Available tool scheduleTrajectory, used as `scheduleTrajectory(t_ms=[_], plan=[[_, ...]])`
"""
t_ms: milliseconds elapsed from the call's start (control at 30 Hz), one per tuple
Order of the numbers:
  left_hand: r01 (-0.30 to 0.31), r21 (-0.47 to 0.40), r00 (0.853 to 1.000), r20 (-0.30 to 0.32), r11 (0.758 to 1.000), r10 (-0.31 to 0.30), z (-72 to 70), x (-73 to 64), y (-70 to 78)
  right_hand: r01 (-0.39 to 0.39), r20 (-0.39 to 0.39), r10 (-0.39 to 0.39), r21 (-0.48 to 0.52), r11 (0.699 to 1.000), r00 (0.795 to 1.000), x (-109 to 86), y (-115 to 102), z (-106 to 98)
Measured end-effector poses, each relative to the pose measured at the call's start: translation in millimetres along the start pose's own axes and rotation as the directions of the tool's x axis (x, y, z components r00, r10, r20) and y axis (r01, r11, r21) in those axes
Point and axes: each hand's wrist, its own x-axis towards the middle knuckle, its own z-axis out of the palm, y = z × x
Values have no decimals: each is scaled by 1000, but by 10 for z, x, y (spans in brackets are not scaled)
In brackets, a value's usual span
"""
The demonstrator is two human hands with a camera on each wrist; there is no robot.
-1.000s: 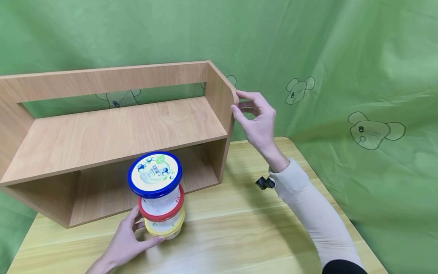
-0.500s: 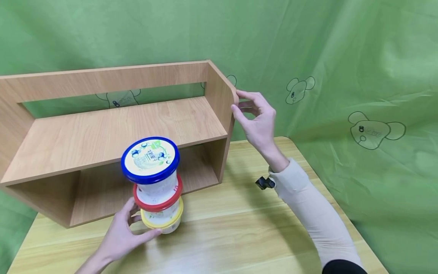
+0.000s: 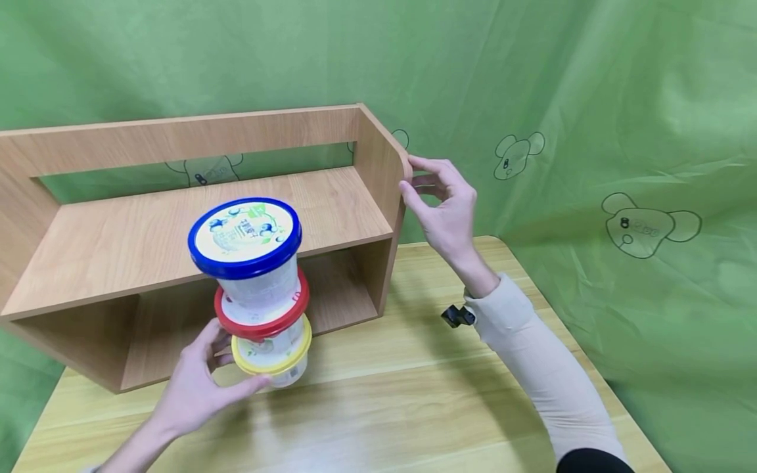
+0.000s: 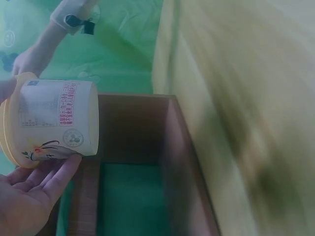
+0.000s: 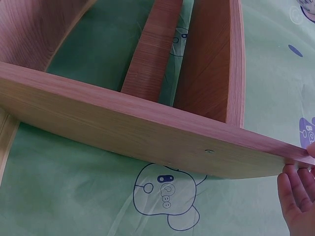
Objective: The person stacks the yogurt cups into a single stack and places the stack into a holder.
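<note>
My left hand [image 3: 192, 381] grips the lowest of three stacked tubs, a white one with a yellow lid [image 3: 280, 358], thumb in front and fingers at its far side. On it sits a red-lidded tub [image 3: 263, 316], topped by a blue-lidded tub [image 3: 245, 230] with blueberries printed on the lid. The stack is held above the table, in front of a wooden desktop shelf [image 3: 331, 203]. In the left wrist view the yellow-lidded tub [image 4: 56, 118] shows its printed side, with fingers under it. My right hand [image 3: 446, 213] pinches the front edge of the shelf's right side panel [image 5: 147, 128].
The shelf has an upper board and a lower compartment [image 3: 349, 282], open at the front. A pale wooden table [image 3: 414, 394] lies beneath. Green cloth [image 3: 591, 131] with cartoon mouse-like outlines hangs behind and to the right. A small black device [image 3: 458, 316] is at the right cuff.
My left hand has raised the tub stack and shifted it slightly left, so the blue lid now overlaps the upper board. The right hand has stayed on the side panel.
</note>
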Motion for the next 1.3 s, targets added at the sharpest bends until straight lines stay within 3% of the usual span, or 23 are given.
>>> scheduleTrajectory(t_ms=[567, 867, 1300], plan=[[-37, 34, 999, 18, 999, 36, -252, 305, 343, 2, 4, -2, -6, 1000, 1000, -2, 16, 13], [-78, -105, 994, 67, 991, 85, -382, 532, 537, -3, -1, 3, -4, 1000, 1000, -3, 10, 8], [-48, -146, 994, 94, 988, 63, -609, 803, 760, 3, -1, -3, -5, 1000, 1000, -1, -8, 0]])
